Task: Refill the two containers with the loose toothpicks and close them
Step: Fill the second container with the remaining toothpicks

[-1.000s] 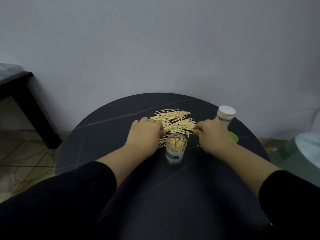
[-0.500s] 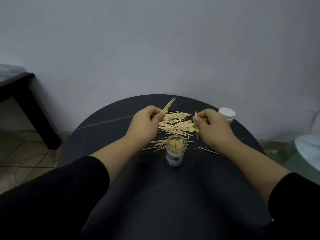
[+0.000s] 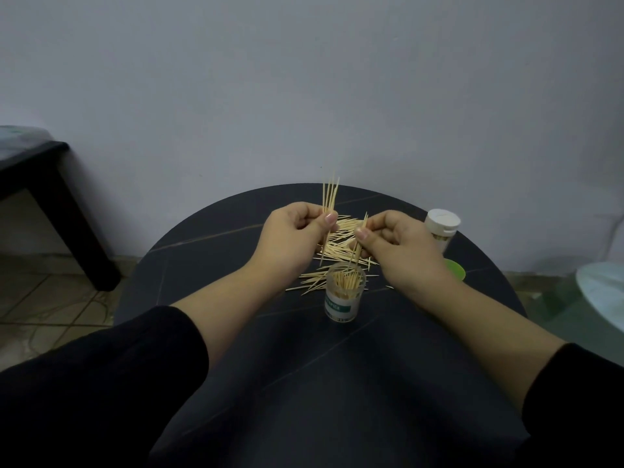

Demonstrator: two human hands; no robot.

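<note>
Toothpicks (image 3: 330, 197) are pinched in my left hand (image 3: 292, 233) and right hand (image 3: 395, 241), above the open container (image 3: 344, 298). Splayed tips may catch its rim and scatter.

A round table (image 3: 304, 400), dark with thin pale veins, stands close to a plain grey wall (image 3: 337, 79). Off to the left is a black side table (image 3: 50, 177) with something pale (image 3: 17, 136) lying on top. The floor (image 3: 40, 298) beneath is patterned beige tile. At the right edge sits a pale round thing (image 3: 604, 288), too blurred to name.
</note>
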